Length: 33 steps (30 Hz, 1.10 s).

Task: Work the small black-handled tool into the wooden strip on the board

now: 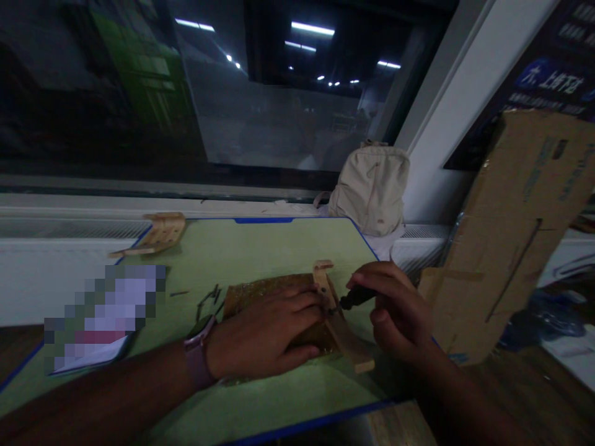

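My left hand [269, 331] lies flat with fingers stretched out, pressing on a brown board [260, 290] and touching a light wooden strip [341, 322] that lies along the board's right edge. My right hand [395, 306] is closed around a small dark tool [356, 298], whose tip points left at the wooden strip near my left fingertips. A watch with a pinkish band [199, 350] sits on my left wrist. Everything rests on a green mat [260, 248].
A wooden piece [155, 234] lies at the mat's far left corner. Several small dark pins [209, 297] are scattered left of the board. A beige backpack [372, 186] stands by the window. A tall cardboard box [511, 235] leans at the right. A blurred paper [100, 322] lies left.
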Each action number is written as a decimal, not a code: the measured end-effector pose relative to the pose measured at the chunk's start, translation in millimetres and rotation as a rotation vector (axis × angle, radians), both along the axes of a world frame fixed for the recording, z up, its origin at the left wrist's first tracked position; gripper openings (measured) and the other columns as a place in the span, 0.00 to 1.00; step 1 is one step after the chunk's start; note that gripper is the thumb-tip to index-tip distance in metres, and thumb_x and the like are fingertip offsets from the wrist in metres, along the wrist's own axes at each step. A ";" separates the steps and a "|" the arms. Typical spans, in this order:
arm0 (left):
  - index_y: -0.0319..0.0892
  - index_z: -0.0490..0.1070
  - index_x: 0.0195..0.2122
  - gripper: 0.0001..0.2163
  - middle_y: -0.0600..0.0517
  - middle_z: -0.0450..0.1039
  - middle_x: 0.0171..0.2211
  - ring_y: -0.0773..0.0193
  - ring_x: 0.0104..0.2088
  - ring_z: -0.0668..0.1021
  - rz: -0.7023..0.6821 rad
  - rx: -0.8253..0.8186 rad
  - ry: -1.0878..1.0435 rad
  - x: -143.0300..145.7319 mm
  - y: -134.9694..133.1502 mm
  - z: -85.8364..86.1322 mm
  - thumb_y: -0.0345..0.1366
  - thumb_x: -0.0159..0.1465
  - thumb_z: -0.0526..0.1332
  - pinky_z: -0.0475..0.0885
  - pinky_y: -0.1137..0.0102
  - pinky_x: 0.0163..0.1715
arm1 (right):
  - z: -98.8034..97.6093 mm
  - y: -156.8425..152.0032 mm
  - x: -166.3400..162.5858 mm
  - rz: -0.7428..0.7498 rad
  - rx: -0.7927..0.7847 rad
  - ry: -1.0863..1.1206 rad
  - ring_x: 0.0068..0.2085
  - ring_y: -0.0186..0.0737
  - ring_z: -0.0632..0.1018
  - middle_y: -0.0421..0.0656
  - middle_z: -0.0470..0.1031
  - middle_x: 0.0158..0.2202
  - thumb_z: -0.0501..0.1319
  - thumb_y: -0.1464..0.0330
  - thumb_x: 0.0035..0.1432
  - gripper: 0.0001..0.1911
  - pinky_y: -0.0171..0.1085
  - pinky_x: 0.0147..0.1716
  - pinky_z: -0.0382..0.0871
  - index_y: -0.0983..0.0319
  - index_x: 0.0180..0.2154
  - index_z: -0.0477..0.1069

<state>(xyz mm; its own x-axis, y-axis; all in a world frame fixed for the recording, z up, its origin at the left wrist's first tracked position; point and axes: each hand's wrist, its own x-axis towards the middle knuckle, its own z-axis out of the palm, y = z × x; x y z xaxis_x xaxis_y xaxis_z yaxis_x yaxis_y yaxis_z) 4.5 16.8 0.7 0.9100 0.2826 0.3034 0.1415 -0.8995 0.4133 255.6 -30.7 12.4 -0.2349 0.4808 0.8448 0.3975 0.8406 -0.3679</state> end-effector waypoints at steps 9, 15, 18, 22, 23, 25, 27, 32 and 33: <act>0.38 0.73 0.60 0.16 0.38 0.76 0.62 0.43 0.66 0.75 0.000 -0.002 -0.003 0.6 0.0 0.1 0.39 0.74 0.68 0.69 0.49 0.70 | -2.5 2.3 -1.1 -0.034 0.055 0.082 0.36 0.43 0.82 0.43 0.80 0.38 0.71 0.70 0.66 0.20 0.40 0.32 0.80 0.52 0.58 0.78; 0.39 0.73 0.60 0.17 0.39 0.76 0.63 0.43 0.67 0.74 0.015 -0.002 0.022 0.2 -0.5 1.7 0.40 0.74 0.67 0.69 0.50 0.70 | -0.1 -1.7 2.0 0.000 0.007 0.020 0.43 0.48 0.85 0.49 0.82 0.45 0.62 0.59 0.75 0.18 0.46 0.36 0.84 0.54 0.60 0.78; 0.38 0.73 0.60 0.17 0.38 0.75 0.63 0.43 0.68 0.73 0.016 -0.014 0.019 0.6 -0.9 2.9 0.38 0.73 0.69 0.67 0.51 0.72 | -0.3 -3.8 -0.8 0.052 -0.086 0.015 0.47 0.49 0.86 0.49 0.85 0.47 0.59 0.65 0.76 0.17 0.49 0.42 0.85 0.53 0.62 0.77; 0.38 0.74 0.59 0.16 0.37 0.75 0.63 0.42 0.67 0.74 0.015 -0.027 0.032 0.1 -0.9 3.1 0.39 0.74 0.68 0.69 0.50 0.70 | -1.6 -0.8 -3.1 0.066 -0.083 0.135 0.40 0.45 0.85 0.45 0.83 0.41 0.66 0.71 0.70 0.18 0.43 0.35 0.83 0.52 0.58 0.77; 0.37 0.74 0.59 0.16 0.37 0.75 0.63 0.42 0.66 0.74 0.016 -0.025 0.038 -0.2 -0.8 2.9 0.39 0.74 0.68 0.69 0.49 0.69 | -1.7 0.5 -2.9 0.044 -0.049 0.154 0.38 0.44 0.83 0.44 0.82 0.39 0.68 0.73 0.68 0.18 0.42 0.33 0.82 0.52 0.57 0.76; 0.37 0.73 0.60 0.17 0.37 0.75 0.62 0.42 0.66 0.75 0.014 -0.016 0.044 -0.8 -0.8 2.0 0.39 0.74 0.67 0.70 0.49 0.69 | -1.3 2.4 -1.7 -0.007 0.025 0.137 0.35 0.43 0.81 0.42 0.79 0.37 0.71 0.74 0.64 0.20 0.41 0.30 0.79 0.51 0.55 0.76; 0.37 0.72 0.61 0.18 0.37 0.75 0.63 0.42 0.67 0.74 0.009 -0.003 0.032 -0.9 -0.9 1.0 0.39 0.74 0.67 0.69 0.49 0.70 | -0.9 2.4 -0.4 -0.018 0.068 0.068 0.35 0.43 0.81 0.42 0.77 0.37 0.71 0.72 0.65 0.18 0.40 0.29 0.78 0.52 0.55 0.77; 0.38 0.72 0.61 0.17 0.38 0.75 0.63 0.43 0.67 0.74 0.011 -0.016 0.016 0.4 -0.7 1.5 0.39 0.74 0.68 0.68 0.49 0.71 | -2.2 -1.3 -2.9 0.083 -0.022 0.088 0.45 0.47 0.84 0.49 0.81 0.46 0.62 0.65 0.74 0.14 0.46 0.38 0.84 0.56 0.58 0.76; 0.38 0.73 0.60 0.17 0.39 0.75 0.63 0.43 0.67 0.74 0.010 -0.025 0.020 0.6 -0.6 2.1 0.39 0.74 0.68 0.68 0.49 0.71 | -2.7 -1.4 -4.2 0.105 -0.054 0.111 0.45 0.47 0.85 0.49 0.82 0.46 0.61 0.67 0.74 0.14 0.46 0.40 0.84 0.55 0.58 0.76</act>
<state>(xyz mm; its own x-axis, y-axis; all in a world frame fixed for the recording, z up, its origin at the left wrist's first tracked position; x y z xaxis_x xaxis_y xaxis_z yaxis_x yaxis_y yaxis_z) 5.0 16.2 2.8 0.9129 0.2990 0.2780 0.1590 -0.8876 0.4323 251.4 -32.1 9.7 -0.1930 0.5040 0.8419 0.2628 0.8532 -0.4505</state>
